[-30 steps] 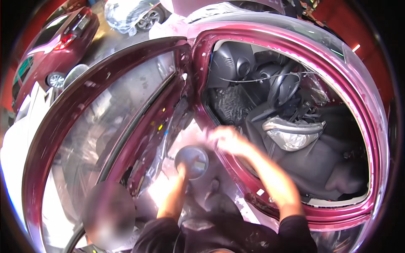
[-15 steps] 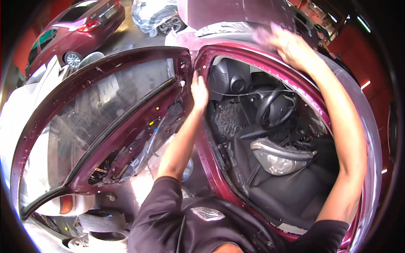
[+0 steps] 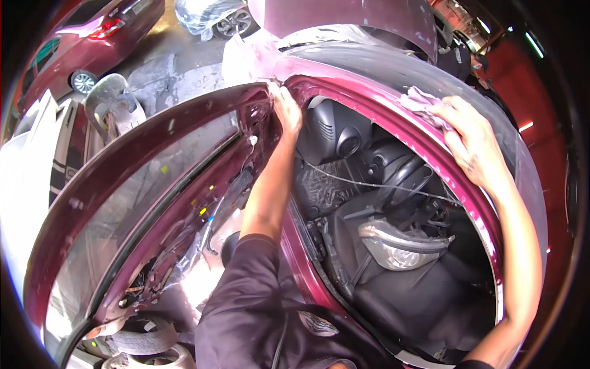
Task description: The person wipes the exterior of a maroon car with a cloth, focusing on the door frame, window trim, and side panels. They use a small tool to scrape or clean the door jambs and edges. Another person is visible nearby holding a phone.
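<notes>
The front door [image 3: 144, 138] of a dark red car stands swung out on my left. My left hand [image 3: 286, 111] rests at its upper front corner, by the car's pillar, fingers stretched out and holding nothing. Over on the right, my right hand [image 3: 470, 132] is closed on a crumpled purple-grey cloth [image 3: 421, 103]. The cloth lies against the roof edge above the door opening [image 3: 393, 107]. Beneath it, the cabin shows a steering wheel [image 3: 405, 184] and a dark seat [image 3: 405, 298]. On the seat lies a loose headlight [image 3: 402, 249].
A thin cable [image 3: 369, 184] hangs across the door opening. Several tyres and wheels [image 3: 144, 335] lie at the lower left, beside the door. Another red car [image 3: 74, 52] and a plastic-wrapped car [image 3: 206, 15] stand at the back left. The raised bonnet [image 3: 344, 24] is ahead.
My right hand and the cloth have come nearer along the roof edge. My left hand has shifted from the pillar to the door's upper corner. The view has shifted, and the door looks less widely open.
</notes>
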Demonstrator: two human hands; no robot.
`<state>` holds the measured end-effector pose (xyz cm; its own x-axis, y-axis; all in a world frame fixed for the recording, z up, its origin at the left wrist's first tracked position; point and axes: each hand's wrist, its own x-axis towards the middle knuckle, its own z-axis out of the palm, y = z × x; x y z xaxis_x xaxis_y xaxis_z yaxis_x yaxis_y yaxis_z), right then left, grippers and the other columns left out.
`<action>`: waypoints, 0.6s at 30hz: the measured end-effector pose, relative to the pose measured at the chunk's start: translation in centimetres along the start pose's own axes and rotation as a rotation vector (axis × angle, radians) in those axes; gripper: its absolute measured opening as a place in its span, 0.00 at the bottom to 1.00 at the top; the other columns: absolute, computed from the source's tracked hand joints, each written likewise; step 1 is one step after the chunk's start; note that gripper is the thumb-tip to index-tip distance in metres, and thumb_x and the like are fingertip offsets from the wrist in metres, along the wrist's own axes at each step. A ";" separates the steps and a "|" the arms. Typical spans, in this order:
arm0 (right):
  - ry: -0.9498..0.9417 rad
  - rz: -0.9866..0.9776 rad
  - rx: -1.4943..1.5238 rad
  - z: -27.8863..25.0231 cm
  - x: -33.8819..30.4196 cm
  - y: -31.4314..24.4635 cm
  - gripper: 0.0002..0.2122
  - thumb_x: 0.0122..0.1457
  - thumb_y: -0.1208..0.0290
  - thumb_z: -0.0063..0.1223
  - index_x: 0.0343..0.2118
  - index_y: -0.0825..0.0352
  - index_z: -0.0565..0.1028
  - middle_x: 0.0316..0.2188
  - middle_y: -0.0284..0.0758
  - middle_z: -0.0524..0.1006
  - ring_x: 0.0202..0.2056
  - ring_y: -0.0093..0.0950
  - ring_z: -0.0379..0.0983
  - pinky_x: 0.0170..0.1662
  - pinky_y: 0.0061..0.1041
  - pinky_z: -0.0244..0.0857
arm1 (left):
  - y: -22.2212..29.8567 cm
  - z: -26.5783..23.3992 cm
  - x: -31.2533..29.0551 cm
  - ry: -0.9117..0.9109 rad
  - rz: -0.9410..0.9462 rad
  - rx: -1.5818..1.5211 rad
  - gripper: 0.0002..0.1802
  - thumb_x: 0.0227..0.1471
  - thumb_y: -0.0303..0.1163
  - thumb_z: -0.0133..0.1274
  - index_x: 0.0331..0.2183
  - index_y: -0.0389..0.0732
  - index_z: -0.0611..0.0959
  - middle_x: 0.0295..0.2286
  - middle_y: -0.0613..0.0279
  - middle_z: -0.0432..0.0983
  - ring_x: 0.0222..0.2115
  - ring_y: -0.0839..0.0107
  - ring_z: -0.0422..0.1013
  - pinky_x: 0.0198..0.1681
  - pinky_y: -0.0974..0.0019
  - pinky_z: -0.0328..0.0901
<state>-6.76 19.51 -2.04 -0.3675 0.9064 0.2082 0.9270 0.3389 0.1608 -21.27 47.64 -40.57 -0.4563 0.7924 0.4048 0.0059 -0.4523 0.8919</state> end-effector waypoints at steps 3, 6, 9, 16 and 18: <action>0.030 0.041 0.000 0.4 0.3 -0.1 0.17 0.51 0.83 0.48 0.46 0.69 0.77 0.41 0.42 0.74 0.43 0.42 0.74 0.49 0.38 0.68 | -1.2 0.0 1.2 -0.086 -0.003 0.042 0.28 0.69 0.35 0.36 0.61 0.25 0.65 0.59 0.30 0.63 0.61 0.40 0.60 0.65 0.54 0.54; 0.031 0.045 -0.015 0.6 0.4 -0.1 0.17 0.51 0.84 0.47 0.45 0.70 0.77 0.42 0.43 0.75 0.43 0.43 0.74 0.49 0.38 0.68 | -1.4 -0.5 1.3 -0.080 0.058 0.091 0.26 0.68 0.33 0.37 0.60 0.25 0.66 0.56 0.29 0.66 0.58 0.39 0.63 0.62 0.52 0.57; 0.026 0.049 -0.038 0.6 0.5 -0.5 0.17 0.52 0.83 0.47 0.46 0.69 0.76 0.42 0.43 0.74 0.44 0.43 0.74 0.49 0.37 0.68 | -1.2 -0.7 1.0 -0.171 0.049 0.240 0.25 0.68 0.31 0.36 0.60 0.25 0.66 0.55 0.29 0.67 0.55 0.37 0.65 0.60 0.50 0.59; -0.017 0.106 0.011 0.3 0.7 -0.9 0.17 0.53 0.83 0.49 0.46 0.69 0.76 0.43 0.42 0.74 0.45 0.43 0.74 0.49 0.36 0.68 | -0.9 -0.3 1.8 -0.050 0.095 0.220 0.24 0.68 0.33 0.35 0.57 0.28 0.70 0.56 0.33 0.66 0.56 0.39 0.64 0.60 0.51 0.59; -0.004 0.097 -0.017 0.3 0.8 -0.8 0.17 0.53 0.84 0.49 0.46 0.68 0.76 0.43 0.42 0.74 0.45 0.43 0.74 0.49 0.36 0.69 | -0.7 -0.2 2.0 -0.137 -0.081 0.163 0.24 0.68 0.35 0.35 0.58 0.30 0.69 0.55 0.32 0.67 0.56 0.40 0.64 0.59 0.51 0.60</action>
<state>-7.80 20.04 -2.27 -0.2758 0.9358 0.2193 0.9568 0.2454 0.1563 -22.39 49.44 -40.44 -0.3359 0.8766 0.3447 0.1232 -0.3219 0.9387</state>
